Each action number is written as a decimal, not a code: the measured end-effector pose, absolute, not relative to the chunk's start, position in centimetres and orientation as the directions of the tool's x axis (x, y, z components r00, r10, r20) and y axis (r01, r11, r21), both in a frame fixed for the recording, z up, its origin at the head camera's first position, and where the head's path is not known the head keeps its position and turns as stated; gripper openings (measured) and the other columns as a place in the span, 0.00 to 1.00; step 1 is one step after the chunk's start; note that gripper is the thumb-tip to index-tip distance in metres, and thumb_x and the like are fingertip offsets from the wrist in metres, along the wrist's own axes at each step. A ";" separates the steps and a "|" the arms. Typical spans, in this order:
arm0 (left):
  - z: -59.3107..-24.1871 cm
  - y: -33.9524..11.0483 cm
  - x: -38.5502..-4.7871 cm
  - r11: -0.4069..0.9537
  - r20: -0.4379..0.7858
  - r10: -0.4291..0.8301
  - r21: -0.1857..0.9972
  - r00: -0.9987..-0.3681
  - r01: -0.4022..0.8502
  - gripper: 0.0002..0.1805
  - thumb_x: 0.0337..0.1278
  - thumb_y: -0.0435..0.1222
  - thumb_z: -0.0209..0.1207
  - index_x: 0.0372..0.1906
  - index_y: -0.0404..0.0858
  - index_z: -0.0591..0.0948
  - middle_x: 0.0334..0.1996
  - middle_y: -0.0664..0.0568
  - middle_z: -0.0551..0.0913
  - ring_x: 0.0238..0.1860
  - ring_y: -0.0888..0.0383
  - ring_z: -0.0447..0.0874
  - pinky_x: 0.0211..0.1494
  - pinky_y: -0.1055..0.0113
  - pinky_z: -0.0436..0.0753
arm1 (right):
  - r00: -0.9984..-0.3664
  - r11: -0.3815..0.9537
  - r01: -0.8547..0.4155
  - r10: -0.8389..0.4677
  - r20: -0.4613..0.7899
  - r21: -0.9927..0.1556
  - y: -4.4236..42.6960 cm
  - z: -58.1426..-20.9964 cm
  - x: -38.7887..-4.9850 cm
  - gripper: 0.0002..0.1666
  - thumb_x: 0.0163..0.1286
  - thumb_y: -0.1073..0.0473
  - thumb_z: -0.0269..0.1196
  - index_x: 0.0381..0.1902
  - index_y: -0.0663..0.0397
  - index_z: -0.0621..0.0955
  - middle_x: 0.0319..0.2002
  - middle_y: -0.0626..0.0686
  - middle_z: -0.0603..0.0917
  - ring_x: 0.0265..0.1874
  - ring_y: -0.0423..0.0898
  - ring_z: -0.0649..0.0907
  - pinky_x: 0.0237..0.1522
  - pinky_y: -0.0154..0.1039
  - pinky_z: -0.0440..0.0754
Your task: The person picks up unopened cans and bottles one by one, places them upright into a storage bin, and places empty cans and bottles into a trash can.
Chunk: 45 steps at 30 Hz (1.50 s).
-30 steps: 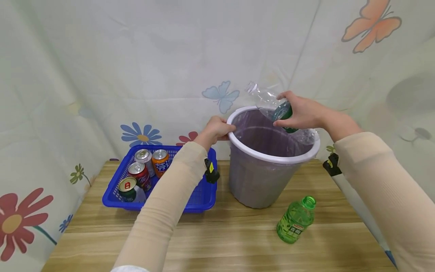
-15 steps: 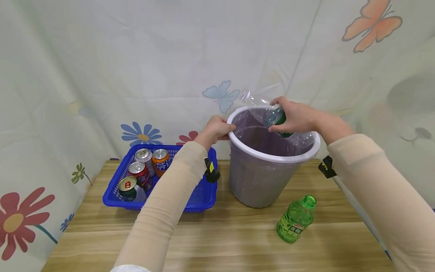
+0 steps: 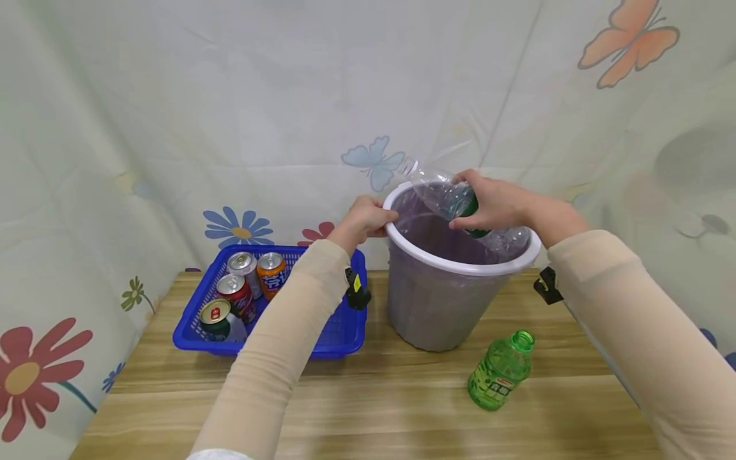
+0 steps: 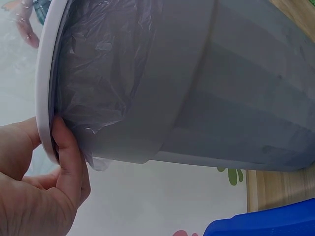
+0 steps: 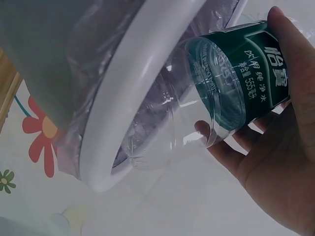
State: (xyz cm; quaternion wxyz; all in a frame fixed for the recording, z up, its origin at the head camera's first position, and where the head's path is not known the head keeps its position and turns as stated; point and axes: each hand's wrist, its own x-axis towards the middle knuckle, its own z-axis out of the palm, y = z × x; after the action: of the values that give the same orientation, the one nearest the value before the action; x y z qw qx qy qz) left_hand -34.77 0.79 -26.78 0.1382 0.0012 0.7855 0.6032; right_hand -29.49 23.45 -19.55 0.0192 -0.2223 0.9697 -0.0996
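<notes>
My left hand [image 3: 368,217] pinches the white rim of the grey trash can [image 3: 434,306]; in the left wrist view, its fingers [image 4: 71,157] curl under the rim against the thin plastic liner [image 4: 106,73]. Over the can's mouth, my right hand [image 3: 500,201] grips a clear water bottle [image 5: 224,83] round its green label. The bottle lies tilted, neck up to the left and base down inside the right part of the rim. A green plastic bottle [image 3: 500,374] without a cap stands upright on the table, to the right of the can and nearer me.
A blue plastic basket [image 3: 336,351] stands left of the can. Several drink cans, among them an orange can [image 3: 272,276] and a red can [image 3: 237,297], stand in its left side. Behind the wooden table [image 3: 368,415] hangs a flower-printed curtain [image 3: 287,128].
My right hand has moved left and down with the water bottle, bringing it lower into the can's mouth. The left hand stays on the rim.
</notes>
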 end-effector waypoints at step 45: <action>-26.7 0.8 -34.7 0.244 -0.206 0.177 0.957 -0.962 -0.160 0.14 0.53 0.31 0.59 0.43 0.27 0.77 0.35 0.45 0.76 0.24 0.58 0.79 0.34 0.68 0.83 | -0.898 0.881 -0.437 -0.437 0.045 -0.180 25.6 -20.8 -28.3 0.39 0.69 0.40 0.48 0.70 0.53 0.55 0.66 0.67 0.59 0.65 0.64 0.59 0.64 0.60 0.56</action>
State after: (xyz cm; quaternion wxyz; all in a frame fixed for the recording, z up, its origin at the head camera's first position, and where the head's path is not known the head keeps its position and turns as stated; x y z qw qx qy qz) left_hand -34.67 0.79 -26.73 0.1371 0.0052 0.7765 0.6150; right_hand -28.27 25.62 -20.78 -0.0014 -0.2254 0.9698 -0.0934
